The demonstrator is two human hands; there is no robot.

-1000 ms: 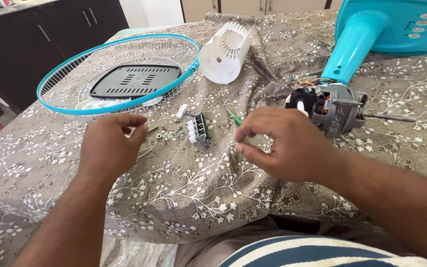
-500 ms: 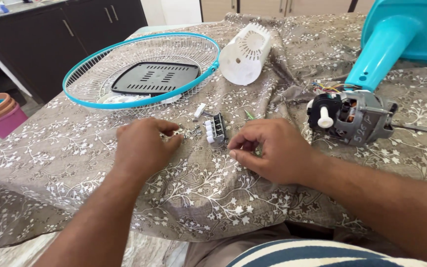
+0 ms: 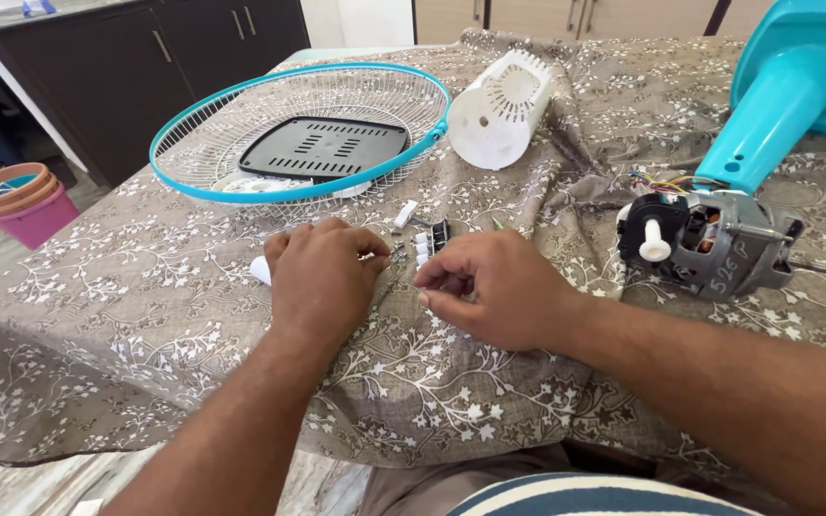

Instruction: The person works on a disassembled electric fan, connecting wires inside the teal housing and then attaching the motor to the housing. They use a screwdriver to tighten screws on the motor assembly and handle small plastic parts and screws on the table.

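Head view, switch block [image 3: 429, 244] lengthwise away, both hands' [image 3: 322, 277] fingers pinched beside it

Small black switch block [image 3: 435, 236] with white push buttons lies on the patterned cloth, loose screws [image 3: 397, 254] just beside it (tiny, metallic, count unclear).
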